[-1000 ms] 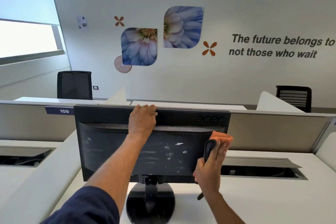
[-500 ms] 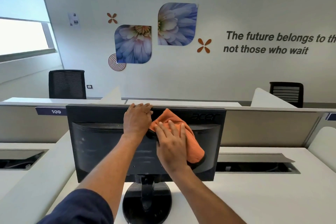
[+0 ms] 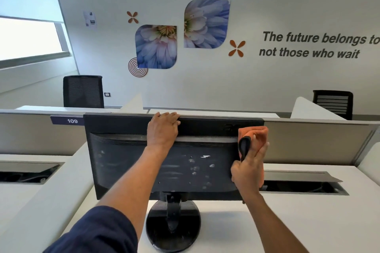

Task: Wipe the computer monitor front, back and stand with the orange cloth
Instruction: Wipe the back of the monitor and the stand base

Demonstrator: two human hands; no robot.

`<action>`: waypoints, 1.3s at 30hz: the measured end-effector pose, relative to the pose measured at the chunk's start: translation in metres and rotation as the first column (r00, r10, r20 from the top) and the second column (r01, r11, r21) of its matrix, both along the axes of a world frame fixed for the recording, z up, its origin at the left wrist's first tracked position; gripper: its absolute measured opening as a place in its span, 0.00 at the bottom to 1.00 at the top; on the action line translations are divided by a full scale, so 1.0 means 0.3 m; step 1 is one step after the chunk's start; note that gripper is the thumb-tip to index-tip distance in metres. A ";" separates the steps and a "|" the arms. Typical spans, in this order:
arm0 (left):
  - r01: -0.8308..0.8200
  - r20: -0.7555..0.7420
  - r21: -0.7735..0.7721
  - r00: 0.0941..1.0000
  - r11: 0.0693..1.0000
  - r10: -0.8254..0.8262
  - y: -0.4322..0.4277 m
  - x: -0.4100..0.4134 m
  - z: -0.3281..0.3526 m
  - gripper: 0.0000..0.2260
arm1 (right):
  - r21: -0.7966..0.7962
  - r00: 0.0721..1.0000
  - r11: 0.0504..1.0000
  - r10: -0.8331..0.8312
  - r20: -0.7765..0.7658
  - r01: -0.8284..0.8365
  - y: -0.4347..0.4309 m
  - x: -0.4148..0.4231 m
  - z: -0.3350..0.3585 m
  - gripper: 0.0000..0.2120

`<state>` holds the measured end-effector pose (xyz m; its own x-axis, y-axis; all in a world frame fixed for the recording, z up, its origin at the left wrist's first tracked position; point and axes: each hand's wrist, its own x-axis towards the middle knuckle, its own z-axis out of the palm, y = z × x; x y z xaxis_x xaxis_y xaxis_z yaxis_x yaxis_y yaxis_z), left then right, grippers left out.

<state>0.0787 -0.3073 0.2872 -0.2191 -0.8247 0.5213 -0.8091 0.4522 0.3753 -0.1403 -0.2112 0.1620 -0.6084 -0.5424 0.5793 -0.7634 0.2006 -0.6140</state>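
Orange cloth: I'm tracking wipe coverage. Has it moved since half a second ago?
Yes: the orange cloth slid right across the monitor, from beside the left hand to its right edge.

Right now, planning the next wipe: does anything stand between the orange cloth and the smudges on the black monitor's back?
Nothing visible lies between the orange cloth and the central smudges; the left forearm crosses farther left.
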 end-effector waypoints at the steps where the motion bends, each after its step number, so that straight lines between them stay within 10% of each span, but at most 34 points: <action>1: 0.003 0.003 0.000 1.000 1.000 -0.003 -0.002 -0.004 -0.003 0.15 | -0.031 1.000 1.000 -0.001 0.024 0.002 -0.011 0.009 -0.014 0.49; 9: -0.021 -0.024 0.016 0.999 1.000 0.021 -0.047 0.002 -0.023 0.14 | -0.047 0.973 0.998 0.026 -0.228 -0.038 -0.082 0.307 -0.126 0.51; 19: -0.014 0.004 -0.015 1.000 1.000 0.014 -0.027 0.022 -0.014 0.14 | 0.235 0.566 0.939 0.341 -0.750 -0.253 -0.018 0.215 -0.264 0.36; 25: -0.010 0.020 -0.030 1.000 0.999 0.011 -0.028 0.012 -0.020 0.14 | 0.046 0.981 0.999 0.035 -0.190 -0.027 0.026 0.111 -0.314 0.32; 32: -0.020 0.078 -0.076 0.997 0.997 0.026 -0.057 0.019 -0.032 0.13 | -0.270 0.899 0.944 -0.056 0.434 0.189 -0.090 0.365 -0.113 0.30; 36: -0.010 0.073 -0.068 0.997 0.998 0.015 -0.059 0.025 -0.026 0.13 | -0.128 0.999 0.992 -0.005 -0.044 -0.001 -0.105 0.485 -0.148 0.29; 39: 0.005 0.073 -0.081 0.997 0.997 0.001 -0.056 0.023 -0.025 0.14 | 0.026 0.867 0.988 0.146 -0.476 -0.152 -0.080 0.468 -0.223 0.31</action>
<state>0.0854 -0.3240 0.2795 -0.2610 -0.7799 0.5689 -0.8318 0.4807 0.2774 0.0001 -0.2351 0.0949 -0.1703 -0.5957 0.7849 -0.9837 0.0562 -0.1707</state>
